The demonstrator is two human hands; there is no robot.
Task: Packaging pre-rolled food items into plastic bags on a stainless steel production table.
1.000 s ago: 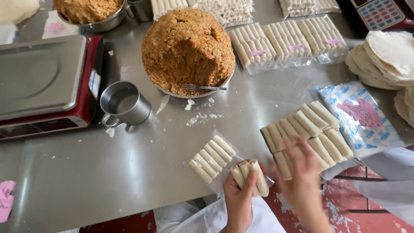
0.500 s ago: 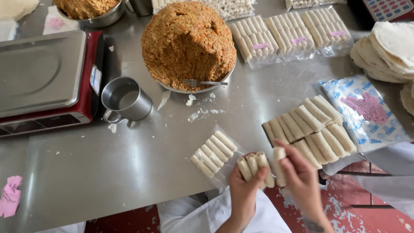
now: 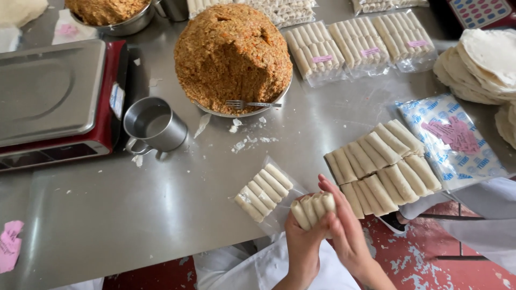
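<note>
Head view: brushed steel tabletop (image 3: pixel 134 215), crumb-flecked, above red speckled floor (image 3: pixel 435 258). Left hand (image 3: pixel 302 241) and right hand (image 3: pixel 344 228), fingers curled tight around four pale cylindrical rolls (image 3: pixel 313 208), at near edge beside clear bagged rolls (image 3: pixel 263 192).

Both forearms rise from the bottom edge and meet in the lower middle of the view. The left hand (image 3: pixel 302 236) is cupped, palm up, fingers closed around what it carries. The right hand (image 3: pixel 344 225) lies close against it, palm turned inward, fingers stretched upward and pressed flat; the 2 hands touch.
</note>
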